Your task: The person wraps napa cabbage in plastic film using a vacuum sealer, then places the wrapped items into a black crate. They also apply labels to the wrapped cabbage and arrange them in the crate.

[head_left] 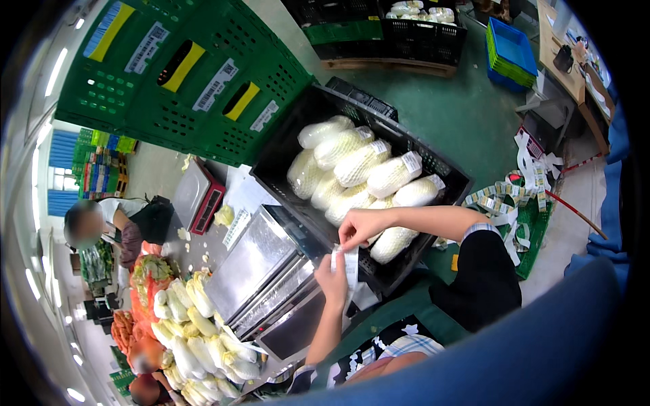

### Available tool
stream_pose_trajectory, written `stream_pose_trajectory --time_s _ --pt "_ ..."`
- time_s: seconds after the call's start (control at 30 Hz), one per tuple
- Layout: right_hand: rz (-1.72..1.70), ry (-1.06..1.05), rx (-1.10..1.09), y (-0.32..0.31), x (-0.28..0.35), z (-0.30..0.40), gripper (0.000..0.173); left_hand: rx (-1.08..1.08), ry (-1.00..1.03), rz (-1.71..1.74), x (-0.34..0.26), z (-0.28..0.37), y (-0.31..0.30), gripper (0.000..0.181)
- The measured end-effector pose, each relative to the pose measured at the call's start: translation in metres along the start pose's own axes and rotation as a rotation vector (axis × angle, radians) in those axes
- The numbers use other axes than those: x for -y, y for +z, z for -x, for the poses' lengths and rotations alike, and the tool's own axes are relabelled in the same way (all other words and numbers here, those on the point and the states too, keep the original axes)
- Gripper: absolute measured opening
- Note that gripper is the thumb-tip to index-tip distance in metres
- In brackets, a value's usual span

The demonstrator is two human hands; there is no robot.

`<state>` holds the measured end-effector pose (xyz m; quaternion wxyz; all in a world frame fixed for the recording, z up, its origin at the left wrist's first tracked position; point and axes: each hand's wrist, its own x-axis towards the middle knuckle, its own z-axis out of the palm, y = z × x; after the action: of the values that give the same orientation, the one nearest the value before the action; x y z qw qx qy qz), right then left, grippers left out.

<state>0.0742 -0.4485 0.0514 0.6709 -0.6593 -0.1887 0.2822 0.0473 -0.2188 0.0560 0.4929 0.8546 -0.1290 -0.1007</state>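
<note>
My left hand point(332, 281) grips a white paper label strip point(351, 266) bearing print. The thumb and fingers of my right hand point(361, 227) pinch the strip's upper end. Both hands are above the near corner of a black plastic crate point(431, 162). Inside it lie several Chinese cabbages point(363, 162) in white foam netting, some with white labels on their ends. My right forearm hides part of them. Left of my hands sits a stainless-steel-topped machine point(254, 269), with a dark panel on its near side.
Stacked green crates point(183, 76) rise beyond the black crate. Bare cabbages point(203, 335) are piled at lower left, near a red-edged scale point(203, 203). Label strips point(508, 198) trail over a green crate point(538, 238) at right. Another person point(122, 218) stands at left.
</note>
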Motion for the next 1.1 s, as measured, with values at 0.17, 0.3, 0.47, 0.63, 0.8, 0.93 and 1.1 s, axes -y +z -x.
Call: stream_pose_trajectory --time_s 0.17,0.3,0.47,0.63,0.8,0.93,1.1 --pt "0.465 -0.185 -1.287 -0.186 -0.054 -0.037 0.013 0.075 -0.109 0.173 -0.007 0.019 -0.011 0.018" --pt "0.835 0.136 -1.358 -0.251 -0.1 -0.081 0.006 0.199 -0.067 0.168 -0.018 0.039 -0.032 0.022" --pt "0.991 0.288 -1.23 -0.293 -0.132 -0.123 0.012 0.193 -0.442 0.24 0.004 0.087 -0.048 0.023" --pt "1.268 0.642 -1.075 -0.305 -0.146 -0.14 0.023 -0.048 -0.618 0.311 0.025 0.122 -0.053 0.02" --pt "1.477 0.546 -0.774 -0.324 -0.177 -0.128 0.038 -0.021 -0.7 0.409 0.031 0.121 -0.065 0.021" --pt "1.504 0.52 -0.664 -0.302 -0.133 -0.133 0.019 0.077 -0.391 0.237 0.037 0.107 -0.06 0.017" --pt "0.355 -0.112 -0.558 -0.106 -0.011 -0.075 0.021 -0.015 -0.299 0.213 0.015 0.062 -0.056 0.019"
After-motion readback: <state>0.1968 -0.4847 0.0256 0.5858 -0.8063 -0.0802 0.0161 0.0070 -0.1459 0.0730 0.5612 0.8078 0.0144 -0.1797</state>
